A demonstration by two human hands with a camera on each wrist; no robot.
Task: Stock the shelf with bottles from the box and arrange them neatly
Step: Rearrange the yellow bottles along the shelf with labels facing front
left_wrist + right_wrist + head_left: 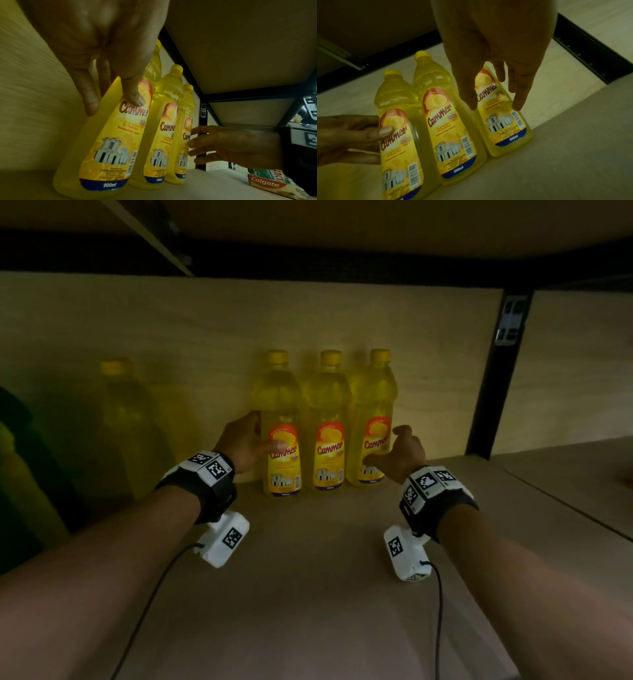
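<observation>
Three yellow Cammer lemon dish-soap bottles stand upright in a row against the back panel of the shelf: the left bottle (282, 402), the middle bottle (329, 440) and the right bottle (375, 398). My left hand (263, 433) grips the left bottle (109, 135), with the thumb (135, 98) on its label and the fingers round its far side. My right hand (387, 446) is open beside the right bottle (505, 128). Its fingers (518, 102) are spread over the label's right edge, and the thumb reaches across the front.
Another yellow bottle (116, 412) stands in shadow further left, with green items (20, 474) at the far left edge. A black upright post (496, 378) bounds the bay on the right. A Colgate box (267, 182) lies beyond it. The shelf board (308, 577) runs toward me under a low upper shelf.
</observation>
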